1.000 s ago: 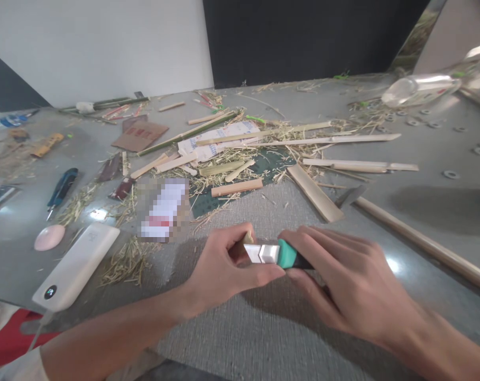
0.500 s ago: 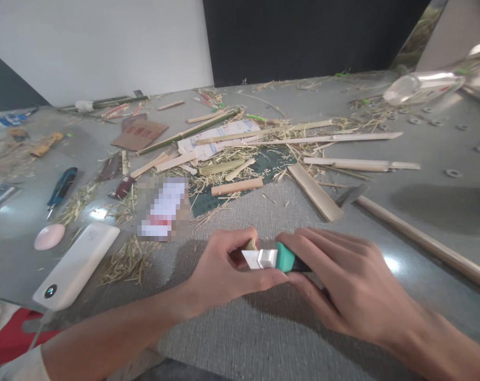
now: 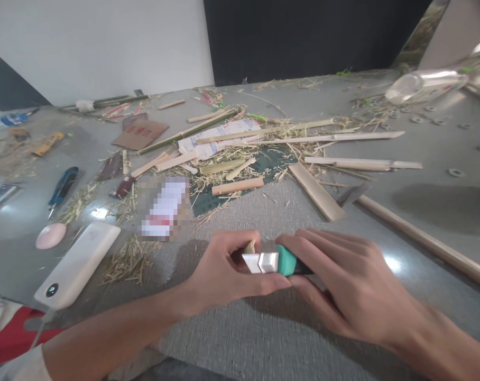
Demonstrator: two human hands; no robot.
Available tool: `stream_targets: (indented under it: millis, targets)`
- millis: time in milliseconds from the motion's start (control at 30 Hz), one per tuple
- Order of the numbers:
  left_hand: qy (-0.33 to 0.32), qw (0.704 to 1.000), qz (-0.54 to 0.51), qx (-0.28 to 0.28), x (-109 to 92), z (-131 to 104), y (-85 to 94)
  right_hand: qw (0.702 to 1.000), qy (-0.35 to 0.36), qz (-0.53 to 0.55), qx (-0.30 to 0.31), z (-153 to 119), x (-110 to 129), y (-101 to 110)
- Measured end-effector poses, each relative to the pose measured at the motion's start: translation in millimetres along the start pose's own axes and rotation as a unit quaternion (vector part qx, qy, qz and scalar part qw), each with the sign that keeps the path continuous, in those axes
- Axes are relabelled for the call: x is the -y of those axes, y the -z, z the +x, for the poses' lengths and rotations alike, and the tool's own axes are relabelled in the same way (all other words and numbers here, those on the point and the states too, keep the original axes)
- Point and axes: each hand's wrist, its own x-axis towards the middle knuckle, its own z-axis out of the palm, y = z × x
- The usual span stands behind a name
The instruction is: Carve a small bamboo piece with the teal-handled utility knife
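A: Room?
B: Table point(image 3: 220, 333) shows between right hand point(image 3: 345, 283) and pole point(image 3: 426, 241), and between left hand point(image 3: 226, 270) and slat point(image 3: 317, 193) ahead.
A: Fingers?
B: Right's wrapped round knife point(image 3: 286, 260), left's curled round strip point(image 3: 251, 247). Strip end pokes out by left index, just beyond blade point(image 3: 251, 263); contact unclear.
A: Delta?
B: Hands, knife, strip slightly lower in view than 1.0 s ago.

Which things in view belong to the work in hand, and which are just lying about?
In use, it seems:
green-collared knife, in the right hand
pale piece, in the left hand
loose strips, perhaps

Likely just lying about:
screwdriver
white power bank
pink object
clear bottle
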Motion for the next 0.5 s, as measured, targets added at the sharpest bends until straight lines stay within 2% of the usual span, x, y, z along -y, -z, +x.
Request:
stream_targets:
  millis: [167, 267, 500]
  targets:
    - [0.000, 1.000, -0.015, 0.021, -0.2, 0.5, -0.4, 1.000, 0.003, 0.005, -0.002, -1.2, 0.6, 0.7]
    - [-0.021, 0.999, -0.016, 0.028, -0.2, 0.8, -0.4, 1.000, -0.001, 0.003, 0.001, -1.9, 0.3, 0.2]
    - [-0.054, 0.998, 0.032, 0.030, 1.6, -0.7, 1.0, 1.000, 0.005, 0.009, 0.002, -1.7, -1.2, -0.2]
